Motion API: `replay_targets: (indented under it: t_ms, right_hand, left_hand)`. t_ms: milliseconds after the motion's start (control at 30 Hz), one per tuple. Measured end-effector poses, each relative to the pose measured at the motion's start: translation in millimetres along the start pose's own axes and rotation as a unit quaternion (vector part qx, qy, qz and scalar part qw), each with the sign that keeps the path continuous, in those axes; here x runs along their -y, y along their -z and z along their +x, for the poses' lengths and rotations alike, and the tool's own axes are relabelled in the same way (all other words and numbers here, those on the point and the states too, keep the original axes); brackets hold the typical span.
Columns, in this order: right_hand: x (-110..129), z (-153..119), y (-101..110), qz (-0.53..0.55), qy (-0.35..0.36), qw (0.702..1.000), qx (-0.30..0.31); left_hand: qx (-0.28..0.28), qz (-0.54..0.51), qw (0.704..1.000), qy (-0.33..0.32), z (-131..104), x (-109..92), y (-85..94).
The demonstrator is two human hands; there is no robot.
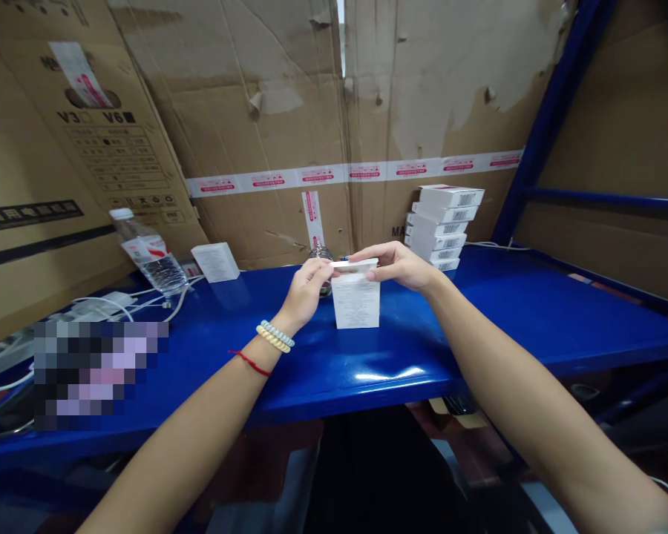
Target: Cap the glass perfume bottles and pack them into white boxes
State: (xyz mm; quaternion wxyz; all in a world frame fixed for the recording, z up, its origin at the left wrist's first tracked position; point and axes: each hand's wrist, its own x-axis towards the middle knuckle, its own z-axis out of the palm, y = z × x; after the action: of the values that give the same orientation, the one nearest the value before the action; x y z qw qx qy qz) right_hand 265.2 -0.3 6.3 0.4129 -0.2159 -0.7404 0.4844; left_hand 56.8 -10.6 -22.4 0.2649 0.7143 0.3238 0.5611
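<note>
A small white box [356, 304] with fine print on its front stands upright on the blue table [412, 334], between my two hands. The thumb and fingers of my left hand [306, 288] are closed at the upper left corner of the box. From the other side, my right hand [401, 265] grips the upper right corner, fingers over the top and thumb in front. Between the hands, the lid flap [357, 265] of the box shows as a white strip. Whatever is inside the box is hidden. A shiny metal object [319, 254], partly covered by my left hand, stands just behind.
Several white boxes [448, 215] are stacked at the back right. Another white box [216, 262] stands at the back left, beside a tilted water bottle [153, 256]. White cables [125, 302] run along the left. Cardboard [267, 119] walls the back; a blue post [545, 111] rises at right.
</note>
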Motion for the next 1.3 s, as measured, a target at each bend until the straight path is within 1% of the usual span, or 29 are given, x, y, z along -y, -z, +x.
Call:
replay_targets:
  t_ms: [167, 300, 400, 467, 600, 700, 800, 933, 1000, 1100, 1167, 1300]
  right_hand:
    - [1, 1, 2, -0.064, 0.016, 0.998, -0.007]
    - [1, 1, 2, -0.064, -0.005, 0.998, -0.010]
    - [2, 0, 1, -0.057, -0.012, 0.998, -0.012]
    - [2, 1, 1, -0.056, -0.011, 0.998, -0.014]
    - [0, 2, 3, -0.058, 0.001, 0.998, -0.006]
    - [-3, 2, 5, -0.056, 0.015, 0.998, 0.017]
    - [-4, 3, 4, -0.054, 0.008, 0.998, 0.036]
    - [-3, 1, 4, -0.076, -0.002, 0.995, 0.058]
    - [-1, -1, 7, -0.100, -0.011, 0.992, 0.077]
    - [2, -3, 11, -0.125, -0.027, 0.987, 0.093]
    - [2, -4, 12, -0.127, -0.042, 0.986, 0.097]
    - [1, -4, 11, -0.086, -0.063, 0.989, 0.103]
  left_hand:
    - [-0.024, 0.006, 1.000, 0.019, 0, -2, 0.4]
    - [-0.027, -0.047, 0.998, 0.045, -1, -3, 0.7]
    - [-0.027, -0.077, 0.996, 0.039, -1, -2, 0.7]
    - [-0.020, -0.060, 0.998, 0.024, -1, -2, 0.9]
    - [0.010, -0.023, 1.000, -0.009, 0, -4, 2.4]
    - [0.031, -0.022, 0.999, -0.012, -1, -4, 4.1]
    - [0.049, -0.004, 0.999, -0.020, -3, -3, 5.7]
    - [0.095, 0.077, 0.989, -0.088, -8, -5, 7.2]
    - [0.115, 0.112, 0.982, -0.104, -10, -7, 7.2]
    - [0.139, 0.137, 0.977, -0.091, -11, -8, 6.5]
    - [0.167, 0.153, 0.971, -0.078, -12, -7, 6.1]
    - [0.218, 0.143, 0.964, -0.059, -12, -6, 6.6]
